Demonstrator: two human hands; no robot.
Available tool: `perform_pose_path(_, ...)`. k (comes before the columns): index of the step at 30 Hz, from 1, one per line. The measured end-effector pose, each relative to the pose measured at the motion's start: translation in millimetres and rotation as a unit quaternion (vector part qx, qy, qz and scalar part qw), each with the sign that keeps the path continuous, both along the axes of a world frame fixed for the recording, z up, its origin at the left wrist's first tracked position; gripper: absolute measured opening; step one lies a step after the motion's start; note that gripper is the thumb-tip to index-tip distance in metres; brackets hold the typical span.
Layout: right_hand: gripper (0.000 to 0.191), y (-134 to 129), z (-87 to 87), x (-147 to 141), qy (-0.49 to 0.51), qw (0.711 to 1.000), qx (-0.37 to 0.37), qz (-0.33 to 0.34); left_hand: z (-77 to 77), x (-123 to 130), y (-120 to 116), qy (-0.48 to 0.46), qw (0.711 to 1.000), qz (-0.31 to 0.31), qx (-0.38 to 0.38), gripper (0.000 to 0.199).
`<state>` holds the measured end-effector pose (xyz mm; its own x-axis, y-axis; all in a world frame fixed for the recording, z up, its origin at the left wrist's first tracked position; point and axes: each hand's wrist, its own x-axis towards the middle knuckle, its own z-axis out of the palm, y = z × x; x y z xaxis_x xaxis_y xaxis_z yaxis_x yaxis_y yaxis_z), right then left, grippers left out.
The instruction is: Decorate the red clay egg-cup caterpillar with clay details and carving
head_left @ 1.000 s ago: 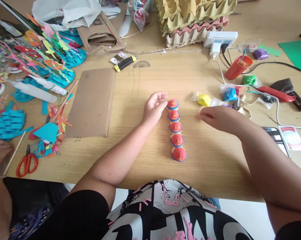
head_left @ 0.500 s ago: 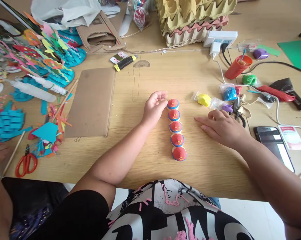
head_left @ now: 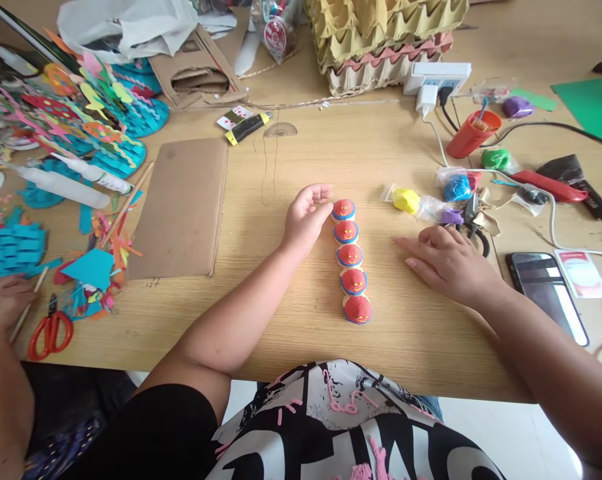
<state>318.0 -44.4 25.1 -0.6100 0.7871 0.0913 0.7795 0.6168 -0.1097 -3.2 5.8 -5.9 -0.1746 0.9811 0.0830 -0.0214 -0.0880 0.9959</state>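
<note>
Flanking smiling red-topped row [head_left: 349, 255]; left hand [head_left: 305, 219], fingers parted; right hand [head_left: 448, 263], fingers apart; tilted red cup [head_left: 471, 139], thin sticks [head_left: 481, 117] inside

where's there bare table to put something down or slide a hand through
Bare wood lies between the cardboard sheet and left hand, and between the row of red domes and right hand. Crowded: far left with paper crafts, right beyond that hand.
</note>
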Motion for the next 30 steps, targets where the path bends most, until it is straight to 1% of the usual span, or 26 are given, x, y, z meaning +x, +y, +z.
perform_pose_path(5,0.058,-7.6,-1.0,-2.2,-0.041,0.999,0.028,-0.001,1.4,-0.3,-1.2,0.006,1.0,0.005,-0.003,0.03)
perform_pose_path(9,0.062,-11.1,-1.8,1.8,-0.047,0.998,0.039,0.003,1.3,0.0,-1.4,0.007,1.0,0.01,-0.008,0.031)
perform_pose_path(14,0.062,-14.8,-2.7,3.5,-0.065,0.996,0.056,0.002,0.0,0.3,-0.7,0.007,1.0,-0.002,-0.005,0.031)
perform_pose_path(17,0.06,-16.7,-0.2,-0.8,-0.074,0.995,0.067,-0.005,-0.6,-0.1,-0.7,0.002,1.0,-0.004,-0.001,0.03)
perform_pose_path(24,0.056,-22.2,10.3,-10.3,-0.089,0.993,0.08,0.016,-1.5,-0.7,-0.2,0.005,1.0,-0.009,-0.005,0.029)
perform_pose_path(30,0.053,-22.5,9.6,-12.6,-0.089,0.992,0.092,-0.007,0.0,-0.8,-0.8,0.012,1.0,-0.006,-0.009,0.029)
